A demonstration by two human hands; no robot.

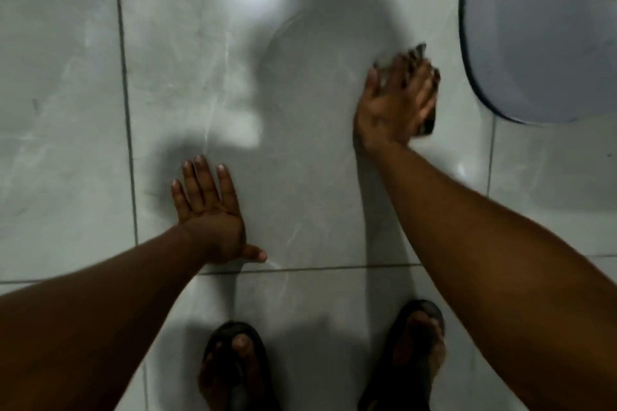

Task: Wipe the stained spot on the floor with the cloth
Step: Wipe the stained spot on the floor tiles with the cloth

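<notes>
My right hand (395,103) presses a dark, crumpled cloth (429,120) flat against the pale grey tiled floor (300,143), right of centre. The hand is blurred by motion, and only the cloth's edges show past the fingers and beside the palm. A faint curved wet streak (277,33) lies on the tile to the left of the cloth. My left hand (208,210) rests flat on the floor, lower left of centre, with its fingers spread and nothing in it. I cannot make out a distinct stain.
A large round pale blue basin (534,43) stands at the upper right, close to the cloth. My two feet in dark sandals (233,364) stand at the bottom edge. Dark grout lines cross the floor at the left and below my left hand.
</notes>
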